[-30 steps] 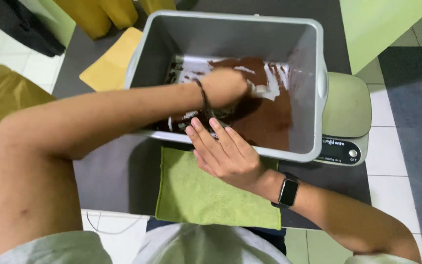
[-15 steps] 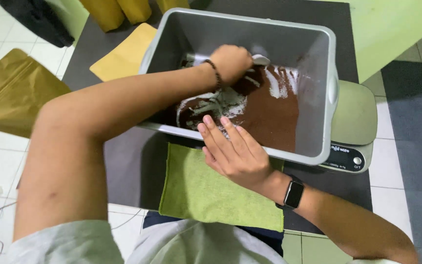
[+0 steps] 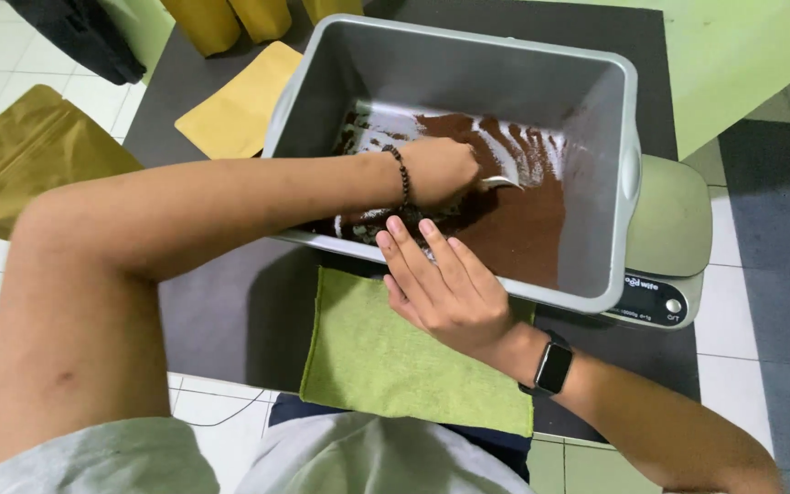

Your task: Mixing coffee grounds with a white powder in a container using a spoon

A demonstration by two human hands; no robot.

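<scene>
Two hands at work: the left hand (image 3: 436, 169) is down inside the grey tub (image 3: 628, 174), fingers curled shut on a small pale scoop (image 3: 503, 182); the right hand (image 3: 445, 288) lies flat against the tub's near wall, fingers spread and holding nothing.
Powder: brown ground powder (image 3: 518, 220) lies in the bottom of the tub, heaped toward the right and scraped thin on the left, where pale streaks of bare floor show.
How the powder handles: loose, dry and light by the look of it — it will not hold a shape, smears where dragged, and would spill or puff up if jolted.
Scoop: looks rigid and light; mostly hidden by the fist, so only its tip shows at the powder's edge.
Tub: stiff plastic with tall, smooth walls and a rolled rim; the rim and the bulge on its right end look like the surest places to take hold — the walls themselves seem slippery.
Tub's seat: it rests on a pale green scale (image 3: 674, 265), overhanging it, so it may tip if pressed at one edge.
Near edge: a green cloth (image 3: 386, 357) lies on the dark table (image 3: 221, 311) just beside the tub, reaching the table's front edge.
Far side: a flat yellow pouch (image 3: 235, 105) near the tub's left corner; upright yellow pouches (image 3: 230, 18) behind it.
Open room: bare table left of the cloth; a gold pouch (image 3: 25, 169) lies on the tiled floor, well apart.
</scene>
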